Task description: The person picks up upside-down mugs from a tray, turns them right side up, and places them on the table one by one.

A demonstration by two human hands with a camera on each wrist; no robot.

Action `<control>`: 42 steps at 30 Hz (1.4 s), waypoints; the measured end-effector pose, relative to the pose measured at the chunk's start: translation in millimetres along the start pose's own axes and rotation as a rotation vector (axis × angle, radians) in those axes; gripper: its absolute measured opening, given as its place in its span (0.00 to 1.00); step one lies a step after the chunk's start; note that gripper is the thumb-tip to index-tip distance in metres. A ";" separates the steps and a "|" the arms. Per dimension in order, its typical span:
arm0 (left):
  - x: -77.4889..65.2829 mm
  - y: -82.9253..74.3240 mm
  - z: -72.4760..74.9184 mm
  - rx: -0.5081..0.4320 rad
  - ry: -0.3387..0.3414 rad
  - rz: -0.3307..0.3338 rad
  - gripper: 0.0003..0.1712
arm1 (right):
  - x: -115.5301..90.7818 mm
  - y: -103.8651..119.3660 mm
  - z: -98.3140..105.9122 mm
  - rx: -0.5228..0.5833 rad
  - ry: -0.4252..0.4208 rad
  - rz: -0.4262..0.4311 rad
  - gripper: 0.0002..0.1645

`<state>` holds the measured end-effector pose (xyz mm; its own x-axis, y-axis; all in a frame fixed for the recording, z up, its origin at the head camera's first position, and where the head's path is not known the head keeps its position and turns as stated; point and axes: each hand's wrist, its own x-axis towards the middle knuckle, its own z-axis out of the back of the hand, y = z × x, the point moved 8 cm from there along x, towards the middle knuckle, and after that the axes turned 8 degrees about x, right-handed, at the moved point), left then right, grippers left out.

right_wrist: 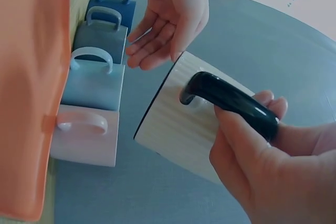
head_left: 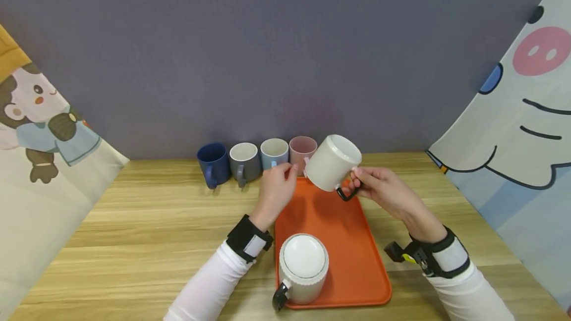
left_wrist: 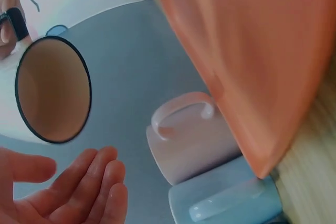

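My right hand [head_left: 388,189] grips the black handle of a white ribbed mug [head_left: 327,166], held up over the far part of the orange tray [head_left: 334,241]. The mug is tilted, its base turned up and its dark-rimmed mouth slanting down to the left. In the left wrist view its brownish inside [left_wrist: 53,90] shows. My left hand [head_left: 276,187], fingers loosely extended and holding nothing, is just left of the mouth, in front of the light blue mug [head_left: 274,150]. Another white ribbed mug [head_left: 304,269] with a black handle stands upside down at the tray's near left corner.
Along the grey back wall, a navy mug [head_left: 213,162], a grey mug [head_left: 245,162] and a pink mug [head_left: 301,147] stand in a row with the light blue one. Wooden tabletop [head_left: 147,222] surrounds the tray. Printed cloths hang at both sides.
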<state>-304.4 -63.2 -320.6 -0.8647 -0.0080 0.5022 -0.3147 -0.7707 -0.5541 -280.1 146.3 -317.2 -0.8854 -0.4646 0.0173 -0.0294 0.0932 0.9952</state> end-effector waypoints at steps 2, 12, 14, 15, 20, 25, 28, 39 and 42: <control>1.4 -3.8 -0.6 -0.005 0.007 -0.008 0.14 | 1.6 1.8 -0.2 0.016 -0.011 0.005 0.17; 5.9 -15.8 -1.4 -0.052 0.064 0.036 0.12 | 10.0 12.0 -1.7 0.081 -0.067 0.068 0.14; 6.3 -17.7 -1.9 -0.060 0.069 0.047 0.12 | 11.7 14.2 -2.3 0.098 -0.075 0.082 0.14; 6.6 -19.1 -2.1 -0.063 0.069 0.045 0.12 | 12.5 15.4 -2.4 0.104 -0.081 0.088 0.13; 7.3 -27.1 -4.2 -0.075 0.071 0.019 0.11 | 17.7 21.6 -3.4 0.129 -0.097 0.129 0.14; 8.7 -32.3 -3.3 -0.110 0.065 0.015 0.14 | 22.9 25.6 -4.4 0.119 -0.112 0.141 0.14; 10.4 -35.0 -1.6 -0.123 0.061 0.017 0.16 | 26.3 27.0 -5.1 0.121 -0.132 0.137 0.14; 18.2 -39.9 1.6 -0.188 0.069 0.057 0.19 | 37.5 35.6 -12.5 0.214 -0.186 0.145 0.13; 19.0 -39.4 1.1 -0.234 0.087 0.084 0.20 | 39.1 38.5 -14.6 0.248 -0.187 0.158 0.14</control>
<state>-308.0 -33.7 -288.5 -0.9190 -0.0028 0.3944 -0.3135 -0.6015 -0.7348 -309.1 118.8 -276.8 -0.9569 -0.2602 0.1290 0.0236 0.3731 0.9275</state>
